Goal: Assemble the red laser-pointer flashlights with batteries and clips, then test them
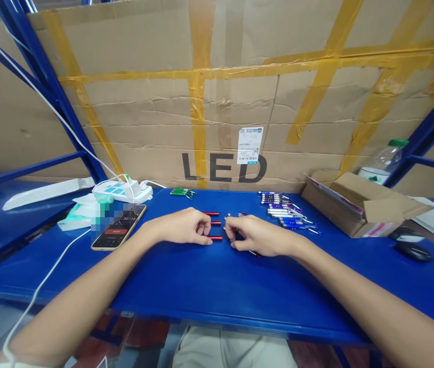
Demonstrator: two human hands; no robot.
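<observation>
My left hand (186, 226) rests on the blue table with its fingers curled in. Three short red metal tubes (216, 223) stick out to the right from under and behind its fingers. Across a small gap is my right hand (257, 236), also with bent fingers, over small metal parts (242, 214) that it partly covers. What either hand holds, if anything, is hidden by the fingers.
Green pieces with clips (182, 192) lie at the back; purple, silver and blue penlight-like pieces (284, 212) lie right. A phone (119, 227), power strip (121, 190) and cable are left. An open carton (355, 204), black mouse (413, 251) and bottle (383, 161) are right. Behind stands a large cardboard box (144, 128).
</observation>
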